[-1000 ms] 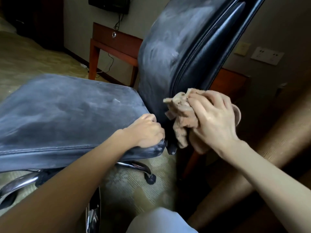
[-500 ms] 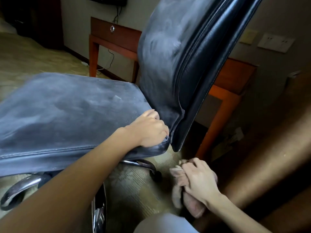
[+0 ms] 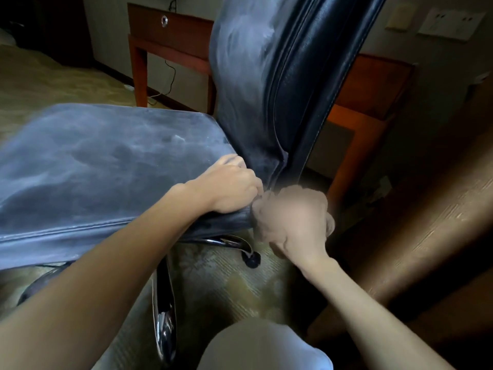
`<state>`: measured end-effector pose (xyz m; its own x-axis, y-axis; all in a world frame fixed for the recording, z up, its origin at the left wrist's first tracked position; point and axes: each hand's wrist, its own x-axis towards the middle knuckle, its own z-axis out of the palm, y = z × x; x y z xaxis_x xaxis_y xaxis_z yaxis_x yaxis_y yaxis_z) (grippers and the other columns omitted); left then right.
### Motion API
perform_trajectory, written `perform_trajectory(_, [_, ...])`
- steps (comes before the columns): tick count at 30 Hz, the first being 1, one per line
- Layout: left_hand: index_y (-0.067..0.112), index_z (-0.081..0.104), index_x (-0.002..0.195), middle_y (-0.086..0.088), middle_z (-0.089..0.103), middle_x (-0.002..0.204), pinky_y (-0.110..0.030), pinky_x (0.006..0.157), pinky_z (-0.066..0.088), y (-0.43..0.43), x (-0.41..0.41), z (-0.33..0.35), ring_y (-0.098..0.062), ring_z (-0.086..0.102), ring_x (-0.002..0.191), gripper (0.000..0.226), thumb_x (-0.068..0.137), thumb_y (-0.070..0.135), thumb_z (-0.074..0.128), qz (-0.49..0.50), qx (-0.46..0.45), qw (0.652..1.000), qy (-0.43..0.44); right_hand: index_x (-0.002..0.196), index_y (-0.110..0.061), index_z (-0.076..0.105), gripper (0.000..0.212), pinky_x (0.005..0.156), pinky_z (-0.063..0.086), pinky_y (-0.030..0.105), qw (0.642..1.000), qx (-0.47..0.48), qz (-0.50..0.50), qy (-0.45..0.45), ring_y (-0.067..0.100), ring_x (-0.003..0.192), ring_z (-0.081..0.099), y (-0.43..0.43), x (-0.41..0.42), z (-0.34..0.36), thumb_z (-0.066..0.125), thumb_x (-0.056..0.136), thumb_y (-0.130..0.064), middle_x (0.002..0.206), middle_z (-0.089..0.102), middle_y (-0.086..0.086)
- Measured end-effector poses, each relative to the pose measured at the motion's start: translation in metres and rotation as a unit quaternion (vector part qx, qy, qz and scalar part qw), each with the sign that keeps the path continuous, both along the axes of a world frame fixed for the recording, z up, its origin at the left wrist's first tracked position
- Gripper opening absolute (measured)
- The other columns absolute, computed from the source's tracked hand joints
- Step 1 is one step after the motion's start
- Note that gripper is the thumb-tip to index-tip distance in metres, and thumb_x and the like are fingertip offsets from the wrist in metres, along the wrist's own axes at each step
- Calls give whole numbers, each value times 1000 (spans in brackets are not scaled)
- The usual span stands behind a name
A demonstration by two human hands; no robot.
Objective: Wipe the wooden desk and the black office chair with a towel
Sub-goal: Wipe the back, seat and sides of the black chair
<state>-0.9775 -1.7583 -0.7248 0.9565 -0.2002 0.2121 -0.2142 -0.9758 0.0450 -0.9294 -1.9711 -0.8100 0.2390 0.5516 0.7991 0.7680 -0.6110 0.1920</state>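
Since the earlier frame the right hand (image 3: 296, 222) rose from the floor to the chair (image 3: 112, 166) seat corner, clenched around the blurred towel (image 3: 330, 225). The left hand (image 3: 229, 182) grips the seat edge. The towel looks soft and light; the chair probably rolls, so hold it.

Patterned carpet (image 3: 226, 284) carries the black office chair (image 3: 112, 166).

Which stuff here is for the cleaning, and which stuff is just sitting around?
For the cleaning:
- black office chair
- wooden desk
- towel, bunched in the right hand
- left hand, holding the seat edge

Just sitting around:
- wall sockets
- loose cable
- carpet
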Motion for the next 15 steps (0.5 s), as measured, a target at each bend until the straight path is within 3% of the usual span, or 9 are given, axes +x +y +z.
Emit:
perform_trajectory(2, [42,67,122,18,64,128,-30,120,11,0,0,0,-14,40,120,42,105,24,33,-5,-8,1000,10,99,-8,77,43,76,52,50,993,-101,-14,56,38,94,58,-9,-5,-21,92,59,-14,104,70,15])
perform_trajectory(4, [43,67,120,19,64,129,-32,121,11,-1,1,0,-14,39,120,42,105,24,33,-9,-14,1000,17,98,-9,74,42,75,54,52,985,-136,-19,108,38,91,61,-19,-8,-26,86,58,-13,105,69,12])
perform_trajectory(6, [43,67,121,19,63,130,-32,121,10,-1,2,2,-13,38,120,43,104,23,33,-8,-22,1000,20,102,-7,73,34,75,51,51,993,-67,-2,99,37,92,58,-22,-11,-12,73,69,-14,106,67,12])
perform_trajectory(9, [33,67,115,16,64,126,-30,118,15,0,1,1,-18,42,122,36,104,20,35,3,-18,1000,20,116,-11,68,27,86,39,41,995,74,69,-5,33,101,52,-10,-11,35,55,97,-25,117,61,8])
perform_trajectory(12, [21,55,93,-5,65,118,-29,111,20,1,-1,3,-26,44,125,20,104,16,39,34,-60,997,23,123,-16,64,26,91,35,40,990,119,56,-52,32,108,50,10,-4,68,61,98,-21,125,60,3])
perform_trajectory(13, [16,59,97,-8,64,122,-29,109,21,1,-2,5,-27,43,127,22,104,15,39,42,-71,996,30,125,-15,64,30,89,37,42,994,99,24,-46,34,108,50,16,-3,67,65,95,-16,124,63,6])
perform_trajectory(15, [15,64,127,-3,63,132,-31,110,25,5,-4,7,-25,41,131,35,103,12,39,41,-99,994,24,123,-11,69,38,84,41,46,999,20,-28,-30,38,101,55,21,-5,46,75,86,-11,118,68,13])
